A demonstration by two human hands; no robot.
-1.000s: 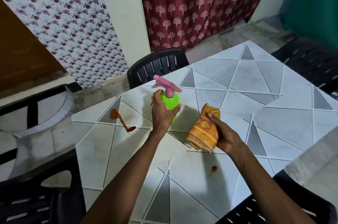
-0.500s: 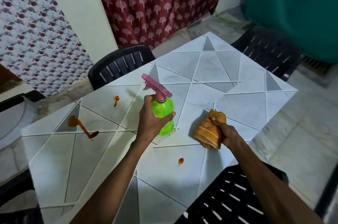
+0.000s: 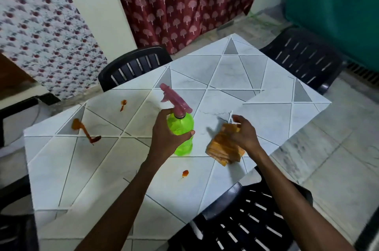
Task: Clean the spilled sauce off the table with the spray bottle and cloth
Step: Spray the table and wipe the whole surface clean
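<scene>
My left hand (image 3: 167, 137) is closed around a green spray bottle (image 3: 182, 134) with a pink trigger head, held upright near the middle of the table (image 3: 256, 70). To its right an orange folded cloth (image 3: 221, 148) lies on the table. My right hand (image 3: 243, 134) is over the cloth, blurred, with its fingers apart and not gripping it. Red-brown sauce marks the table: a long smear (image 3: 84, 130) at the left, a small spot (image 3: 123, 104) behind it, and a drop (image 3: 185, 173) near my left forearm.
Black plastic chairs stand around the table: one at the far side (image 3: 133, 66), one at the right (image 3: 303, 56), one close in front (image 3: 246, 220). A red patterned curtain (image 3: 184, 0) hangs behind. The table's right edge drops to a tiled floor.
My right hand has let go of the cloth and spread its fingers above it. The left hand still holds the bottle. The view has shifted right, bringing more of the table into sight.
</scene>
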